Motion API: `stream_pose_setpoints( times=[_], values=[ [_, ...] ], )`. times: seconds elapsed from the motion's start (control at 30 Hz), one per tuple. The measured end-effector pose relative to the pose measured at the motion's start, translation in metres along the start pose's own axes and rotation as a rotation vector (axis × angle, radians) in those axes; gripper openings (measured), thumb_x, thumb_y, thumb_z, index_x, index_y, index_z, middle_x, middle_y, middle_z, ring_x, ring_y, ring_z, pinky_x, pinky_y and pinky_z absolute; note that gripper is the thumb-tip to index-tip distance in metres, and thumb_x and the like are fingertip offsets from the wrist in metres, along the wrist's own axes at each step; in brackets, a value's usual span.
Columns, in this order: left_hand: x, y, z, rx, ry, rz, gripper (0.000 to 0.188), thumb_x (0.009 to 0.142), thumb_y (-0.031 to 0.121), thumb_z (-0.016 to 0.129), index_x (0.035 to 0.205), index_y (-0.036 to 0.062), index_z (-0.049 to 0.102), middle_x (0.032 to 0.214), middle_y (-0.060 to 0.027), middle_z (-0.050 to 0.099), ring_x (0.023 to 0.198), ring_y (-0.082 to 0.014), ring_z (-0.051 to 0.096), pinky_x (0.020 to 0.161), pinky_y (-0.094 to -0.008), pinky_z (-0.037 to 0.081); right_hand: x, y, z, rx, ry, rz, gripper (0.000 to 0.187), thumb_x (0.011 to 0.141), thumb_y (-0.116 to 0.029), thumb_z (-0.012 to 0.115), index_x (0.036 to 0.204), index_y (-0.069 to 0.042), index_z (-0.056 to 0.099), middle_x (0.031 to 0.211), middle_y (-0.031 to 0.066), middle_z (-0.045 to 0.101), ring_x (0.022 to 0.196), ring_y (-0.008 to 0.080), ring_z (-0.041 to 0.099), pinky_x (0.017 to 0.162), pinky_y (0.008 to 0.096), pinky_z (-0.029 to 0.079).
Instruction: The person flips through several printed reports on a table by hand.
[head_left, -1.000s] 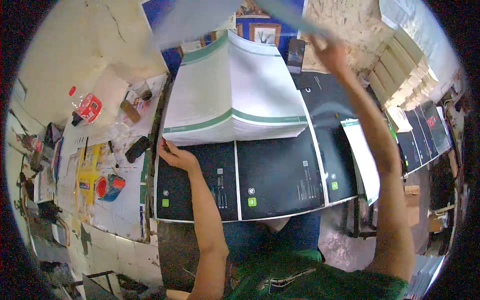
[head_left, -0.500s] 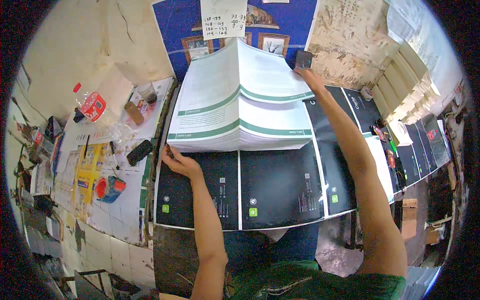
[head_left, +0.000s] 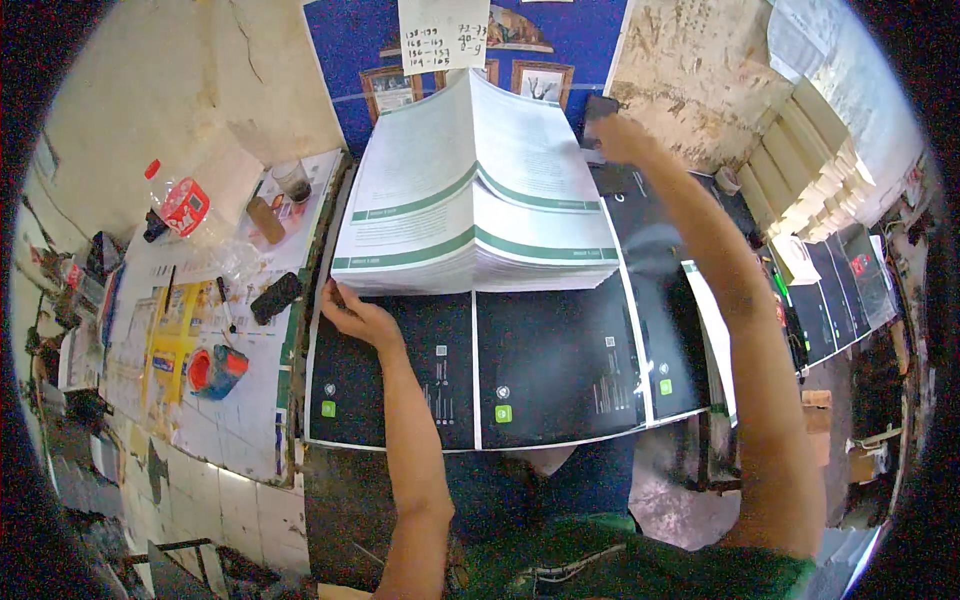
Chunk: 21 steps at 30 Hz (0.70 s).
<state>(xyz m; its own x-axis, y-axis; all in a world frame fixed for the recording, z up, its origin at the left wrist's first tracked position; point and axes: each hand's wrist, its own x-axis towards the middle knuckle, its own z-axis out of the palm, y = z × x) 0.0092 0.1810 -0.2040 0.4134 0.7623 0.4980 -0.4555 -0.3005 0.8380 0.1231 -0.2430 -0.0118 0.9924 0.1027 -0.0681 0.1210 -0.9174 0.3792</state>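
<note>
A thick stack of printed sheets point(head_left: 400, 205) with green bands lies before me, raised along a ridge down its middle. My left hand point(head_left: 360, 318) is at the stack's near left corner, its bent fingers closed at the edge of the sheets. Beyond the stack's far right side, my right hand point(head_left: 622, 140) is at a small dark block-like thing point(head_left: 598, 108). Its fingers are blurred and partly hidden, so their grip does not show. Under the stack lie large black printed cover sheets point(head_left: 550, 370) with white strips between them.
On the left table are a clear plastic bottle point(head_left: 183, 207), a glass point(head_left: 291, 182), a brown block point(head_left: 265, 220), a black object point(head_left: 276, 298) and a red-and-blue container point(head_left: 217, 372). Cream stacked blocks of paper point(head_left: 815, 165) stand at right. A handwritten note point(head_left: 445, 35) hangs ahead.
My right hand has left the upper sheets' right edge and moved up and away to the dark block-like thing. The lifted right half has settled lower. My left hand stays at the corner.
</note>
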Motion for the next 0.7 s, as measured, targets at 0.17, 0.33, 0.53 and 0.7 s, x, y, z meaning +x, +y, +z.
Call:
stream_pose_setpoints(
  times=[0.17,0.33,0.53,0.7],
  values=[
    [0.0,-0.002,0.0,0.049,-0.002,0.029,0.034,0.101,0.022,0.05,0.116,-0.0076,0.055,0.114,-0.0204,0.058,0.103,-0.03,0.055,0.093,-0.0395,0.042,0.011,-0.022,-0.06,0.305,0.551,-0.231,0.034,0.09,-0.029,0.061,0.116,-0.007,0.066,0.109,0.0168,0.069,0.102,0.038,0.064,0.091,0.0472,0.051],
    [0.0,-0.004,0.002,0.041,0.01,0.03,0.033,0.1,0.022,0.05,0.115,-0.0072,0.055,0.111,-0.0195,0.059,0.103,-0.029,0.055,0.092,-0.0387,0.042,0.035,-0.089,-0.113,0.474,0.662,-0.375,0.047,0.091,-0.041,0.062,0.122,-0.006,0.063,0.117,0.0198,0.066,0.108,0.0391,0.063,0.096,0.0469,0.049],
    [-0.001,-0.004,0.005,0.064,0.016,0.026,0.033,0.1,0.022,0.051,0.113,-0.0077,0.056,0.111,-0.0202,0.06,0.103,-0.0299,0.055,0.093,-0.0393,0.042,0.045,-0.174,-0.063,0.564,0.236,-0.138,0.097,0.087,-0.08,0.03,0.153,-0.009,0.029,0.16,0.0185,0.018,0.149,0.0332,0.012,0.118,0.057,0.016],
    [0.002,-0.004,0.002,0.028,-0.013,0.002,0.038,0.099,0.025,0.053,0.114,-0.0091,0.056,0.118,-0.0224,0.058,0.108,-0.0327,0.054,0.098,-0.0407,0.041,0.044,-0.181,-0.066,0.678,0.276,-0.153,0.096,0.088,-0.079,0.03,0.154,-0.009,0.025,0.159,0.0198,0.019,0.149,0.0343,0.013,0.117,0.0589,0.014]
  ],
)
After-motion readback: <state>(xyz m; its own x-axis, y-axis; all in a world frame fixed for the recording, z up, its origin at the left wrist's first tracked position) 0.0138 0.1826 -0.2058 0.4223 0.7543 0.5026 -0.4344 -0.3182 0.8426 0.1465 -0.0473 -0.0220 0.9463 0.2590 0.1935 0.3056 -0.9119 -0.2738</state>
